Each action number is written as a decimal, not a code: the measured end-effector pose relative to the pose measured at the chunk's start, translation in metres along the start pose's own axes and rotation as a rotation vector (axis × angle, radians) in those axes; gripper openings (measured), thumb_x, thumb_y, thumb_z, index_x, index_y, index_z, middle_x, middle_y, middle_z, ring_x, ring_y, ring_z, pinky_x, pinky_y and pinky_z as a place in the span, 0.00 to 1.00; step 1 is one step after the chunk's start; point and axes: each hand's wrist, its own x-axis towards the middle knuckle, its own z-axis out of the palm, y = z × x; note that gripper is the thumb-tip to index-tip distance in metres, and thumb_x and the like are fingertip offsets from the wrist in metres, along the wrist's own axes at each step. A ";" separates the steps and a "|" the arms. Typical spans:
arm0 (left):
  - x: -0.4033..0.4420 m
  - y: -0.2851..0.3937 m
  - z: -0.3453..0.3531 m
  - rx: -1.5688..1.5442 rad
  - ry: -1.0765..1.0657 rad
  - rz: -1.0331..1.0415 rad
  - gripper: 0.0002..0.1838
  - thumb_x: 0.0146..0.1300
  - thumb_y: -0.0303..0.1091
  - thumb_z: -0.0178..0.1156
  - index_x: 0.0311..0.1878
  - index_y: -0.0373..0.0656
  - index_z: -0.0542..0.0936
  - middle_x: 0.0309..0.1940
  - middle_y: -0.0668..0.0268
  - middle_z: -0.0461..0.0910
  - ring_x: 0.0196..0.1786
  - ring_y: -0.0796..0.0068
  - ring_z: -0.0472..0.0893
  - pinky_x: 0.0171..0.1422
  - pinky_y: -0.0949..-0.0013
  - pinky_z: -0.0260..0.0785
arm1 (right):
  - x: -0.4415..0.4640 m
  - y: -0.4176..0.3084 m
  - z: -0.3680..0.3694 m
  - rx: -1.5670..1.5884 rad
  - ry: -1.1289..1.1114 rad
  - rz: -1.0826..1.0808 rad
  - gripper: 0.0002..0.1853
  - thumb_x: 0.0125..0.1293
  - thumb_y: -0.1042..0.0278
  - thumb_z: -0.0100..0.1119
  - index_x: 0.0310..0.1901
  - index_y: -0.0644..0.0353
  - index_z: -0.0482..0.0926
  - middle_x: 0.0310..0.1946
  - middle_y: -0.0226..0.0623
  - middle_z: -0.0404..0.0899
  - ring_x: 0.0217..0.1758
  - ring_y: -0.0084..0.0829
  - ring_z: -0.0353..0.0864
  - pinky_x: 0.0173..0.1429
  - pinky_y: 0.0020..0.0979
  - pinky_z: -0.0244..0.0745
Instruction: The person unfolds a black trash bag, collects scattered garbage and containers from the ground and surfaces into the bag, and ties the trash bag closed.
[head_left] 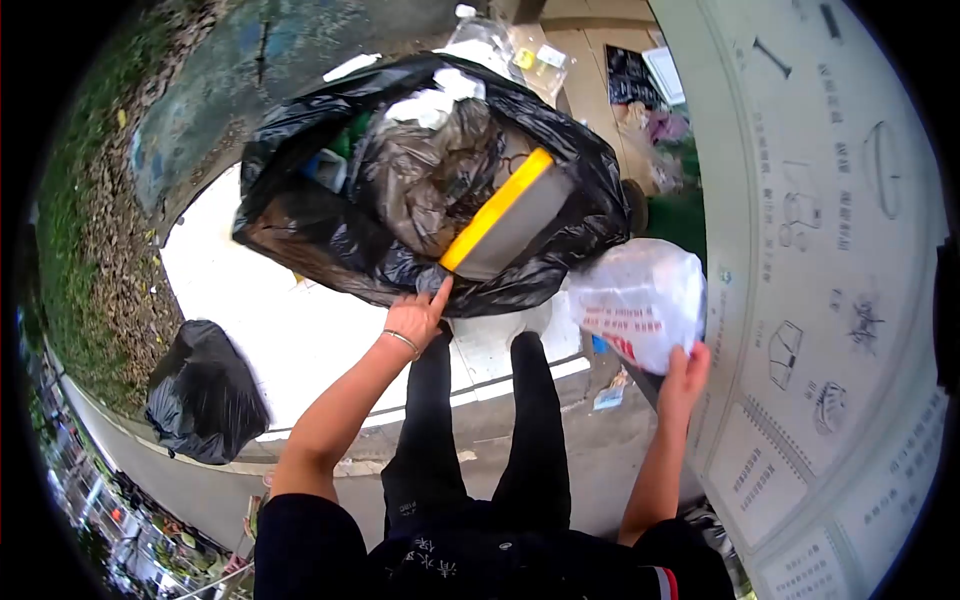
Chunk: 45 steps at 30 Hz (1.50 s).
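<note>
A large black garbage bag (330, 245) lies wide open in front of me. Inside it are a brownish tied plastic bag (440, 180), white crumpled paper (430, 105) and a grey box-like item with a yellow edge (510, 220). My left hand (417, 318) grips the near rim of the garbage bag, its index finger stretched along the plastic. To the right, my right hand (683, 375) pinches the lower corner of a white plastic bag with red print (645, 305), full and rounded, held beside the garbage bag. What the white bag contains is hidden.
A second black garbage bag (205, 395) sits on the ground at left. A pale printed board (800, 250) rises close on my right. Loose litter (650, 130) and clear plastic packaging (535, 60) lie beyond the bag. Leaves and grass (90, 220) border the left.
</note>
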 end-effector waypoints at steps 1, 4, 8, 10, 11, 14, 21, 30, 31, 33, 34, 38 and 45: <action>-0.005 -0.009 0.013 -0.012 -0.053 -0.006 0.25 0.47 0.37 0.52 0.51 0.47 0.62 0.34 0.60 0.72 0.37 0.61 0.72 0.37 0.64 0.65 | -0.011 -0.024 -0.009 0.060 -0.037 0.037 0.07 0.53 0.74 0.46 0.35 0.62 0.63 0.31 0.30 0.65 0.34 0.19 0.63 0.41 0.21 0.60; -0.032 -0.019 0.026 -0.011 -0.057 0.051 0.07 0.47 0.31 0.46 0.28 0.43 0.73 0.33 0.61 0.71 0.37 0.66 0.72 0.34 0.68 0.67 | -0.041 -0.091 -0.015 0.460 -0.093 0.079 0.19 0.54 0.73 0.44 0.49 0.65 0.58 0.42 0.39 0.66 0.44 0.26 0.67 0.48 0.26 0.62; -0.044 -0.017 0.035 -0.070 0.564 0.301 0.19 0.36 0.34 0.58 0.36 0.40 0.68 0.43 0.58 0.66 0.46 0.62 0.65 0.49 0.66 0.57 | -0.057 -0.143 0.008 0.600 -0.207 -0.038 0.24 0.54 0.71 0.44 0.52 0.67 0.53 0.46 0.42 0.64 0.48 0.31 0.66 0.50 0.30 0.63; -0.033 -0.028 0.020 -0.615 0.527 -0.162 0.31 0.31 0.36 0.64 0.42 0.37 0.65 0.45 0.55 0.63 0.50 0.58 0.62 0.53 0.64 0.53 | -0.055 -0.153 0.028 0.646 -0.348 -0.075 0.27 0.53 0.67 0.46 0.52 0.69 0.53 0.47 0.43 0.63 0.50 0.33 0.65 0.51 0.32 0.62; -0.022 -0.036 0.036 -0.744 0.882 -0.414 0.35 0.31 0.39 0.65 0.44 0.34 0.62 0.46 0.53 0.61 0.51 0.56 0.60 0.54 0.63 0.52 | -0.056 -0.153 0.041 0.637 -0.371 -0.078 0.27 0.53 0.67 0.46 0.52 0.69 0.53 0.47 0.43 0.63 0.50 0.33 0.65 0.51 0.32 0.62; 0.004 -0.053 0.073 -1.131 1.070 -1.343 0.54 0.27 0.52 0.67 0.54 0.28 0.50 0.52 0.42 0.50 0.58 0.53 0.49 0.60 0.63 0.44 | -0.062 -0.142 0.087 0.461 -0.414 -0.130 0.26 0.51 0.65 0.48 0.50 0.69 0.55 0.45 0.44 0.64 0.48 0.34 0.65 0.51 0.34 0.61; 0.005 -0.070 0.112 -1.988 0.532 -0.963 0.29 0.44 0.55 0.55 0.33 0.31 0.72 0.25 0.57 0.74 0.29 0.70 0.72 0.34 0.67 0.64 | -0.054 -0.088 0.194 0.193 -0.730 -0.151 0.09 0.52 0.79 0.42 0.38 0.64 0.61 0.38 0.35 0.64 0.42 0.21 0.61 0.49 0.23 0.55; -0.187 -0.012 0.013 -1.454 0.445 -0.651 0.13 0.54 0.37 0.49 0.25 0.35 0.72 0.16 0.55 0.71 0.20 0.63 0.73 0.26 0.67 0.62 | -0.063 -0.020 0.295 -0.466 -1.386 -0.585 0.10 0.47 0.77 0.48 0.34 0.61 0.65 0.31 0.44 0.68 0.37 0.43 0.68 0.41 0.33 0.63; -0.177 -0.009 -0.002 -1.424 0.585 -0.537 0.12 0.54 0.36 0.49 0.26 0.35 0.72 0.17 0.54 0.72 0.21 0.61 0.73 0.26 0.67 0.62 | -0.065 0.002 0.316 -0.584 -1.397 -0.585 0.11 0.48 0.74 0.47 0.36 0.61 0.66 0.32 0.44 0.69 0.38 0.43 0.68 0.41 0.35 0.64; -0.153 -0.012 -0.018 -1.317 0.689 -0.302 0.08 0.53 0.32 0.49 0.29 0.35 0.72 0.19 0.54 0.72 0.24 0.56 0.73 0.27 0.66 0.63 | -0.071 0.031 0.357 -0.790 -1.375 -0.572 0.13 0.49 0.71 0.45 0.39 0.59 0.68 0.33 0.44 0.72 0.39 0.42 0.71 0.42 0.35 0.65; -0.145 -0.016 -0.025 -1.288 0.634 -0.301 0.10 0.53 0.33 0.50 0.23 0.35 0.72 0.17 0.52 0.71 0.22 0.54 0.72 0.25 0.64 0.63 | -0.086 0.037 0.372 -0.973 -1.397 -0.499 0.14 0.49 0.69 0.45 0.41 0.59 0.69 0.34 0.46 0.72 0.40 0.41 0.72 0.42 0.34 0.66; -0.122 -0.051 -0.037 -1.076 0.658 -0.251 0.18 0.53 0.39 0.49 0.13 0.37 0.69 0.09 0.52 0.67 0.15 0.52 0.68 0.18 0.60 0.58 | -0.081 0.009 0.368 -0.784 -1.603 -0.339 0.15 0.49 0.69 0.45 0.41 0.59 0.69 0.35 0.46 0.72 0.41 0.41 0.71 0.42 0.33 0.66; -0.154 -0.101 -0.047 -0.911 0.786 -0.351 0.16 0.52 0.36 0.50 0.15 0.36 0.67 0.10 0.52 0.66 0.16 0.52 0.67 0.18 0.61 0.57 | 0.053 -0.118 0.260 -0.817 0.067 -0.895 0.30 0.39 0.72 0.60 0.48 0.58 0.61 0.46 0.45 0.62 0.50 0.42 0.61 0.53 0.36 0.55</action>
